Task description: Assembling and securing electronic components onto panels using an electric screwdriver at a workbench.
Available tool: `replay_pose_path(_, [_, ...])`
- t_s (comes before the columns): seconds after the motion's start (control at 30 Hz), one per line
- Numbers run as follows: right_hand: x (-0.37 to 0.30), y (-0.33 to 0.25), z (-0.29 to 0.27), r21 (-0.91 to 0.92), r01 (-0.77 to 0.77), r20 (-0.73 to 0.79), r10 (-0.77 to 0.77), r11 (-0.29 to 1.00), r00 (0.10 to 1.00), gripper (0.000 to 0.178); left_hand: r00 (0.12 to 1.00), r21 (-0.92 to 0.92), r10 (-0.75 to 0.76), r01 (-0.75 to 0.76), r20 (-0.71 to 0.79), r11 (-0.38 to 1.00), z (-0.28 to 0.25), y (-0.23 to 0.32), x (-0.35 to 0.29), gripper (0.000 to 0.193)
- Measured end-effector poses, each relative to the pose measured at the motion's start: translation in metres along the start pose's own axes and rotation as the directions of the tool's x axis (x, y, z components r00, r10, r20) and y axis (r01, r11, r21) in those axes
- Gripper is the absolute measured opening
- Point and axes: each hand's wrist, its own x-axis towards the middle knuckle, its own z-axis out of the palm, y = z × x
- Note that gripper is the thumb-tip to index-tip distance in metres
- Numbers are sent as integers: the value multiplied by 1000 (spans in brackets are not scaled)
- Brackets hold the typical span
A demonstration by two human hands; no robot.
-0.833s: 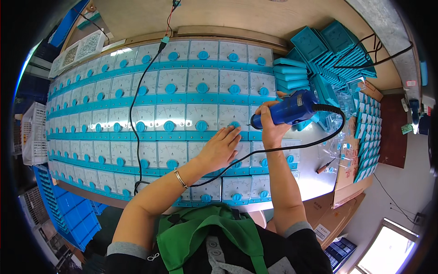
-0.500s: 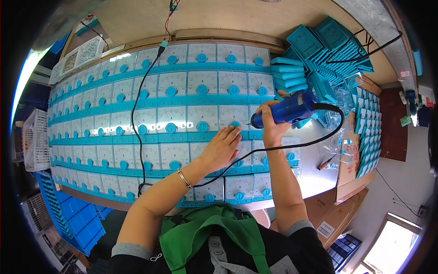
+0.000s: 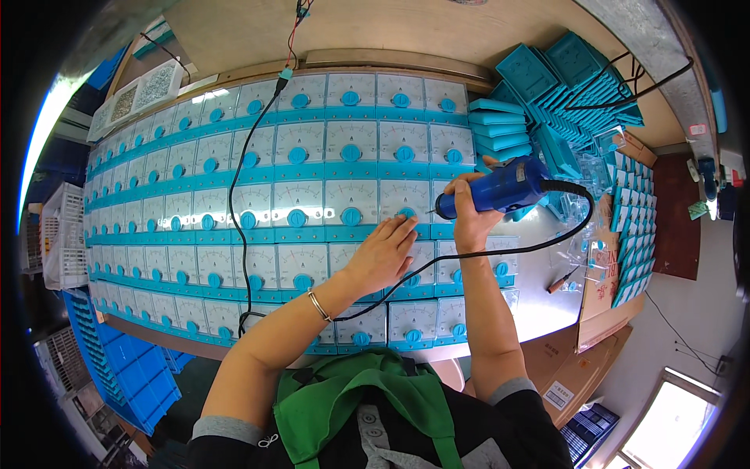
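My right hand is wrapped round a blue electric screwdriver, held nearly level with its thin bit pointing left. The bit's tip is close to the edge of a panel meter with a white dial and teal base; I cannot tell whether it touches. My left hand lies on the meters with fingers stretched out, fingertips at that meter's round teal knob. From the screwdriver's back end a black cord loops round and runs left, passing by my left wrist.
Several rows of similar meters cover the table. At the back right are stacked teal housings; loose clear covers lie below them. A small screwdriver rests near a cardboard box. Another black cable crosses the meters.
The whole view has shifted slightly, so things sit a little farther right. Both hands and the electric screwdriver keep nearly the same places over the meters.
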Motion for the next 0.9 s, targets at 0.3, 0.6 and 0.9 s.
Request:
replay_pose_path(0.3, [3,10,-9,-144,134,65,-126,980,990,45,1000,-3,11,-11,-10,1000,0,1,1,44])
replay_pose_path(0.6, [-7,14,-3,-154,143,89,-130,978,987,38,1000,-8,2,-3,-13,1000,1,-1,0,43])
replay_pose_path(0.9, [-10,-11,28,15,12,32,-12,1000,999,53,1000,3,-6,6,-5,1000,2,-2,-1,45])
